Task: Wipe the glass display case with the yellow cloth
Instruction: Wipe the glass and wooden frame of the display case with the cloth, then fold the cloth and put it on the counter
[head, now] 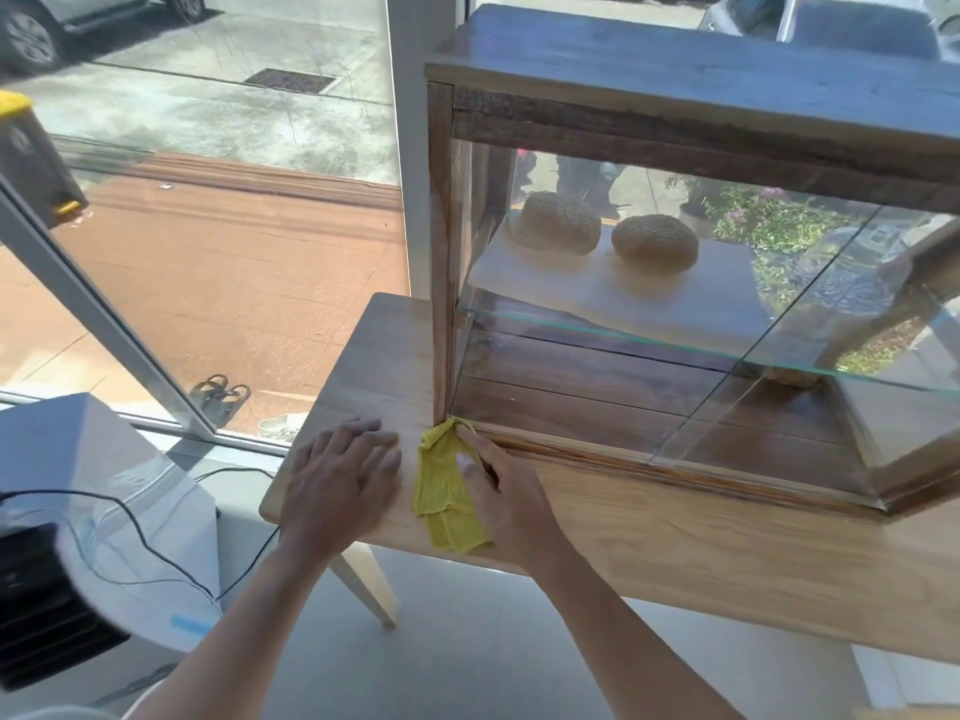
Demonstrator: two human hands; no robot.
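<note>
Now yellow cloth (445, 485) lengthwise toward case (675, 324) corner; R hand (501, 491) pressing it, L hand (345, 478) flat

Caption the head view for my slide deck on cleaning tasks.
Right hand presses yellow cloth at display case base; left hand flat on table.

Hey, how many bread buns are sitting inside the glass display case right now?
2. One bun at the back left of the upper glass shelf, the other bun just right of it. Reflections on the right could hide more.
</note>
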